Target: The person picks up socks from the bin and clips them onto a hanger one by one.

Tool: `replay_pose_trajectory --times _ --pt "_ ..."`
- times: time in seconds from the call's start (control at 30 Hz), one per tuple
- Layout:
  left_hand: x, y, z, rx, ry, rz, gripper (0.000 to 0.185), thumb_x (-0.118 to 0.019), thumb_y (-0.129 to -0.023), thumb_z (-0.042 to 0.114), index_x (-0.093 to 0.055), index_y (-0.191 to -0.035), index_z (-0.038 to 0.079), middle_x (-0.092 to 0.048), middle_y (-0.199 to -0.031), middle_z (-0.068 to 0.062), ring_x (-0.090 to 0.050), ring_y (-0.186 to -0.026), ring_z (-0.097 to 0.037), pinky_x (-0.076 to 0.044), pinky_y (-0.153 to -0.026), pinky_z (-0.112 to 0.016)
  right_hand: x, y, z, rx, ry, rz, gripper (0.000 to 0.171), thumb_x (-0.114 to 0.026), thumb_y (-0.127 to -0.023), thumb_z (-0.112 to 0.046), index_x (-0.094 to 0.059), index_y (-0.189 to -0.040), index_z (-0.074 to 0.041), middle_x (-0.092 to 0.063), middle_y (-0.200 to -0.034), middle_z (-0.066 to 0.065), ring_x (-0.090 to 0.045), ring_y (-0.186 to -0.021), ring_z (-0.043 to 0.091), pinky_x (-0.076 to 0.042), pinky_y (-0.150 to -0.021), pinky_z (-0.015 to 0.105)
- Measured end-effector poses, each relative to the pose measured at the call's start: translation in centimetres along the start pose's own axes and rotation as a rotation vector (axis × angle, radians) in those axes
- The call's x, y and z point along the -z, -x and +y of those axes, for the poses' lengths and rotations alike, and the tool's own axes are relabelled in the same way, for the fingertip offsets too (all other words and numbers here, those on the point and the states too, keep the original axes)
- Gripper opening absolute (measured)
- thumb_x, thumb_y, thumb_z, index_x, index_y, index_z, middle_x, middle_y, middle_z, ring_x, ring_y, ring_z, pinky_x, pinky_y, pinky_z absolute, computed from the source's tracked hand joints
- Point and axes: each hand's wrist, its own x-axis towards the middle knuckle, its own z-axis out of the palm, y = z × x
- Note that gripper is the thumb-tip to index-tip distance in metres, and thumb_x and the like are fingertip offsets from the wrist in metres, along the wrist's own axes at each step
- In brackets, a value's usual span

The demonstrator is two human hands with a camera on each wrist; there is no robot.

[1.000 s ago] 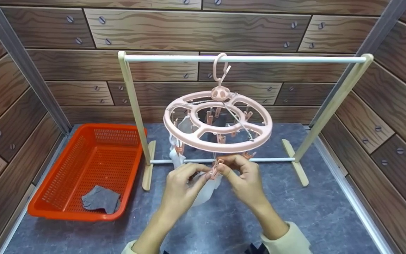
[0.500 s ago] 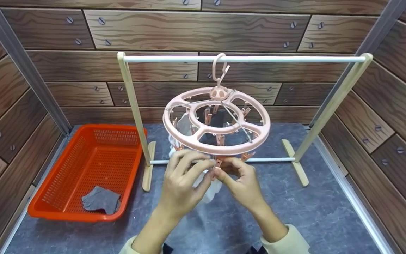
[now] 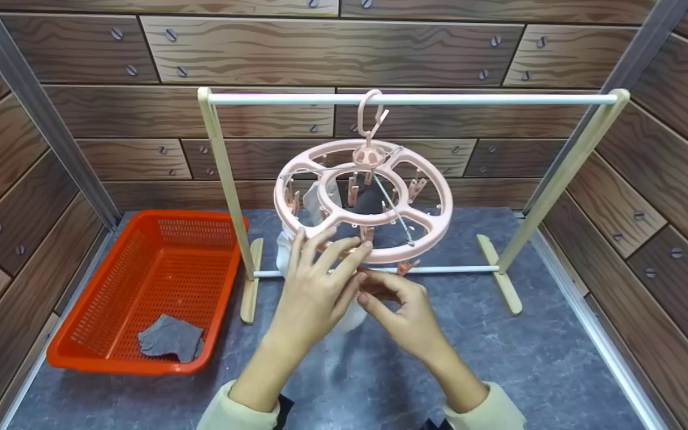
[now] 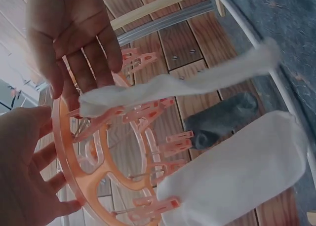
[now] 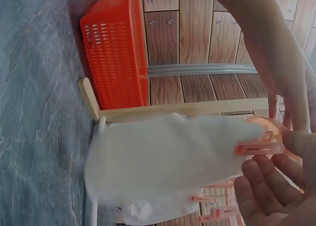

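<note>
Orange mesh basket sits at the left of the tabletop and holds one grey sock. White sock hangs from a peg on the pink round peg hanger. Left hand is spread, fingers straight, touching the hanger rim. Right hand hangs relaxed below the rim, gripping nothing. Judgement: pegging appears complete; the next move calls for the grey sock.

Your head camera looks forward and down on the round clip hanger; both wrist cameras sit close beneath it, sharing its pegged white sock.
</note>
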Motion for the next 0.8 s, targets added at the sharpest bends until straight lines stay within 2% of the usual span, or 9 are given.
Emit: replay_pose_trajectory --times 0.07,0.17,0.3,0.4,0.5,0.67,0.8 --pt "-0.1 0.1 -0.2 0.018 0.012 0.001 0.041 -0.064 -0.097 0.03 -0.06 -0.138 0.028 -0.062 -0.132 0.005 -0.045 -0.135 -0.028 -0.022 -0.115 -0.064 0.3 0.2 0.1 0.031 0.032 0.001 0.034 -0.075 -0.087 -0.004 -0.07 -0.12 -0.007 -0.073 -0.112 0.004 -0.072 -0.095 0.024 -0.06 -0.081 0.037" --pt "-0.2 0.2 -0.5 0.035 0.028 0.01 0.036 -0.067 -0.095 0.027 -0.065 -0.131 0.026 -0.063 -0.129 0.005 -0.046 -0.134 -0.027 -0.021 -0.115 -0.065 1.0 0.4 0.1 0.127 0.111 0.046 0.032 -0.077 -0.083 0.0 -0.072 -0.114 -0.004 -0.074 -0.107 0.007 -0.072 -0.089 0.023 -0.06 -0.078 0.033" --pt "-0.3 0.4 -0.9 0.045 0.053 0.034 0.028 -0.069 -0.093 0.026 -0.069 -0.121 0.022 -0.065 -0.124 0.004 -0.048 -0.133 -0.027 -0.02 -0.115 -0.067 2.8 -0.3 -0.4 0.306 0.234 0.191 0.023 -0.076 -0.077 0.006 -0.075 -0.098 -0.004 -0.075 -0.092 0.007 -0.069 -0.078 0.017 -0.056 -0.074 0.021" --pt "-0.3 0.5 -1.3 0.059 0.08 0.049 0.025 -0.069 -0.094 0.026 -0.069 -0.118 0.02 -0.066 -0.121 0.003 -0.048 -0.132 -0.026 -0.018 -0.116 -0.066 4.2 -1.2 -0.6 0.399 0.328 0.308 0.018 -0.074 -0.077 0.002 -0.076 -0.093 -0.007 -0.075 -0.091 0.005 -0.066 -0.081 0.018 -0.051 -0.081 0.019" --pt "-0.2 0.6 -1.6 0.073 0.1 0.059 0.021 -0.066 -0.096 0.027 -0.07 -0.115 0.019 -0.067 -0.118 0.004 -0.049 -0.131 -0.024 -0.017 -0.117 -0.064 5.5 -2.2 -0.1 0.442 0.411 0.358 0.022 -0.07 -0.079 -0.004 -0.077 -0.1 -0.008 -0.073 -0.102 0.009 -0.063 -0.094 0.026 -0.047 -0.092 0.026" --pt "0.0 0.6 -2.4 0.076 0.131 0.082 0.019 -0.063 -0.098 0.028 -0.07 -0.112 0.017 -0.067 -0.113 0.004 -0.051 -0.129 -0.024 -0.019 -0.118 -0.062 7.1 -3.0 1.5 0.451 0.517 0.258 0.037 -0.065 -0.082 -0.012 -0.074 -0.117 -0.01 -0.067 -0.127 0.012 -0.056 -0.122 0.038 -0.037 -0.111 0.041" --pt "0.0 0.8 -3.1 0.066 0.163 0.097 0.017 -0.064 -0.097 0.026 -0.07 -0.11 0.017 -0.067 -0.115 0.003 -0.05 -0.132 -0.025 -0.021 -0.118 -0.061 7.7 -2.9 2.4 0.457 0.584 0.173 0.034 -0.07 -0.086 -0.019 -0.073 -0.12 -0.012 -0.065 -0.132 0.01 -0.054 -0.129 0.037 -0.031 -0.116 0.052"
